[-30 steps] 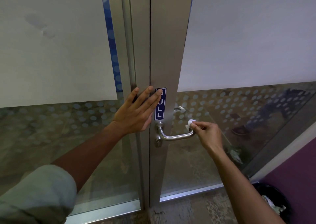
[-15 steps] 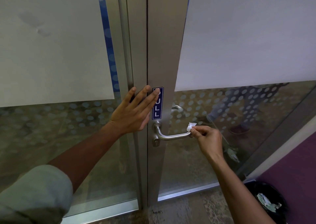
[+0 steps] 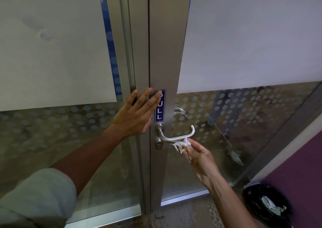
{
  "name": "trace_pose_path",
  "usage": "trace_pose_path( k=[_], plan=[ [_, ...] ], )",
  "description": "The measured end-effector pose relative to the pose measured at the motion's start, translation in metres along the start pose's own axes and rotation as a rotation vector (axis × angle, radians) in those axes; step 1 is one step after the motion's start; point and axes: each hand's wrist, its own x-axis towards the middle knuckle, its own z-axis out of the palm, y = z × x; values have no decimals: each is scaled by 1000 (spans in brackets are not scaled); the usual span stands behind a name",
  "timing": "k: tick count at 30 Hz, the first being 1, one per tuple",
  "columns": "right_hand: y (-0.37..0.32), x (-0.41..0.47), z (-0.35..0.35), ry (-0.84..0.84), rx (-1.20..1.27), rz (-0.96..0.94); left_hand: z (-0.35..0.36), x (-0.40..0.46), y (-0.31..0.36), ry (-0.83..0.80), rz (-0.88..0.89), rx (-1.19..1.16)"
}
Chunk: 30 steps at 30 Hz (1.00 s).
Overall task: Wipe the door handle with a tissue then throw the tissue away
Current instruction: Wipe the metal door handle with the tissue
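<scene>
A silver lever door handle (image 3: 176, 136) is mounted on the metal door stile below a blue PULL sign (image 3: 160, 105). My right hand (image 3: 198, 155) pinches a crumpled white tissue (image 3: 182, 144) against the underside of the handle's bar, near its bent outer end. My left hand (image 3: 137, 113) lies flat with spread fingers on the door frame, left of the sign, fingertips touching it. A black bin (image 3: 267, 206) with a dark liner and crumpled white paper inside stands on the floor at the lower right.
The glass door (image 3: 244, 114) and the glass panel (image 3: 52, 132) to its left carry white sheets above and dotted frosting below. A purple wall (image 3: 299, 161) runs along the right, behind the bin. Speckled floor lies below the door.
My right hand with the tissue dropped from the handle's outer tip to under the bar, and the tissue has spread open. The left hand stays pressed on the frame.
</scene>
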Motion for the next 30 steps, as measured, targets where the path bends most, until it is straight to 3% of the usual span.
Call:
trace_pose_path(
  k=[4,12,17,30],
  plan=[
    [17,10,4,26,164,169,-1,0,-1,8,4,-14],
    [36,32,62,27,202,275,-1,0,0,6,9,-14],
    [40,38,73,102,359,268,0,0,0,12,9,-27],
    [26,19,55,9,387,248,0,-1,0,-6,-4,-1]
  ],
)
